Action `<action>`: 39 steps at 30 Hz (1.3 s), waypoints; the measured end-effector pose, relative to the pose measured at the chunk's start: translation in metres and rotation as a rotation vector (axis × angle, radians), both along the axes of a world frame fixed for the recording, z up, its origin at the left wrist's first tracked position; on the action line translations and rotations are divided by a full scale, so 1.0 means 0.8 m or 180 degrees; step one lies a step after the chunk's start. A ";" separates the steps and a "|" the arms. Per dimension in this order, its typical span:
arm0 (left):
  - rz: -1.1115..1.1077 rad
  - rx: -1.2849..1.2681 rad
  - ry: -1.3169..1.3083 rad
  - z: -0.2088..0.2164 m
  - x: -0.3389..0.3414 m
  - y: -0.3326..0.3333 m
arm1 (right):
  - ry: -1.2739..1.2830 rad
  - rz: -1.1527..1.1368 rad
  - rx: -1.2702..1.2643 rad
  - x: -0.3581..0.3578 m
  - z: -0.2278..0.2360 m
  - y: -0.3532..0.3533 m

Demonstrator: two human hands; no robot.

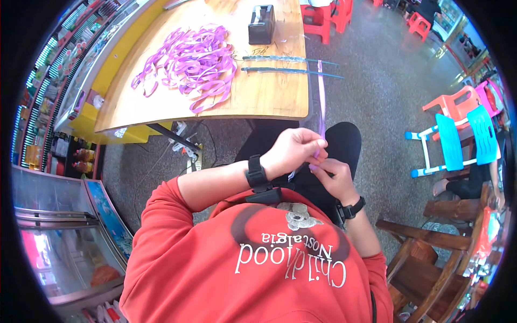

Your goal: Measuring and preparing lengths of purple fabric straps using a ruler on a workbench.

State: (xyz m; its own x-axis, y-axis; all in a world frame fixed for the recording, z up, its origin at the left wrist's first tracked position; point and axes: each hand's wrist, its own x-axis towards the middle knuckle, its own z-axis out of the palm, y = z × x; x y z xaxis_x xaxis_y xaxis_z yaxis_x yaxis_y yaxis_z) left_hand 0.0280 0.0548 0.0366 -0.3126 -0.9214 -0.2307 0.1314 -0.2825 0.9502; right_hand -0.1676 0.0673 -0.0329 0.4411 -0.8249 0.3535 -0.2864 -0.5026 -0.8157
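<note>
A narrow purple ribbon (pixel 322 102) runs down from the tips of two thin blue rods (pixel 293 70) that stick out past the table's right edge. My left hand (pixel 295 153) is closed, its thumb and fingers pinching the ribbon above my lap. Just below and to the right, my right hand (pixel 337 180) is also closed, with a bit of the same purple ribbon at its fingertips. The fingers partly hide how the ribbon lies between the hands. On the wooden table (pixel 269 102) lies a large loose heap of purple ribbon (pixel 196 62).
A black tape dispenser (pixel 261 27) stands at the table's far side. Red stools (pixel 326 19) are beyond it. At the right are a blue and white folding chair (pixel 452 142) and wooden chairs (pixel 431 269). A glass-fronted cooler (pixel 70 237) and shelves line the left.
</note>
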 end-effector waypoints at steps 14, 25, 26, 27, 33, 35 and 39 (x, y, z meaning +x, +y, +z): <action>0.0465 0.0109 0.0892 -0.028 -0.015 -0.020 | 0.0481 0.0120 0.0283 -0.006 -0.012 0.005; 0.1106 -0.0723 0.0740 -0.071 -0.033 -0.136 | 0.0450 0.0130 0.0533 -0.016 -0.026 0.001; 0.1111 -0.0934 0.0501 -0.071 -0.031 -0.144 | 0.0498 0.0111 0.0615 -0.015 -0.027 0.001; 0.1132 -0.0864 0.0529 -0.072 -0.031 -0.151 | 0.0465 0.0105 0.0582 -0.015 -0.028 0.001; 0.0744 -0.1059 0.0339 -0.074 -0.017 -0.151 | 0.0647 0.0125 0.0666 -0.016 -0.027 -0.002; 0.0683 -0.1023 0.0354 -0.076 -0.016 -0.132 | 0.0691 0.0125 0.0797 -0.013 -0.026 0.000; 0.0739 -0.0858 0.0359 -0.072 -0.013 -0.131 | 0.0582 0.0208 0.0774 -0.008 -0.021 0.004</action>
